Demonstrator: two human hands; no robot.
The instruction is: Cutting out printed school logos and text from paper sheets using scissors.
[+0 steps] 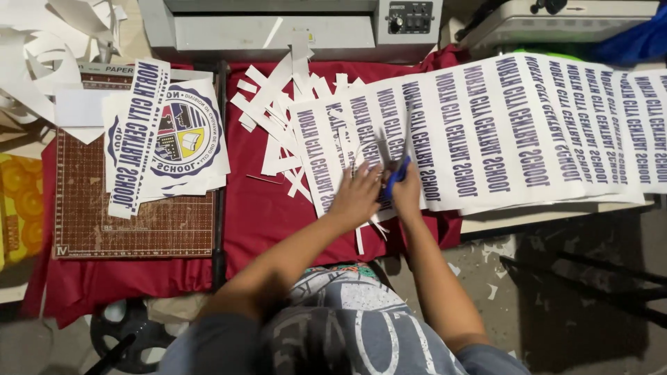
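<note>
A long white printed sheet (500, 125) with rows of dark blue lettering lies across a red cloth (257, 208) and a table edge. My left hand (356, 194) presses flat on the sheet's near left part, fingers spread. My right hand (406, 191) grips blue-handled scissors (397, 173), whose blades point away from me into the sheet between two lettering rows. Both hands sit close together at the sheet's front edge.
A brown paper cutter board (139, 215) at left carries cut lettering strips and a round printed emblem (184, 132). White paper offcuts (278, 104) litter the cloth. A grey laminating machine (292, 24) stands at the back. Curled paper scraps (42, 48) pile at top left.
</note>
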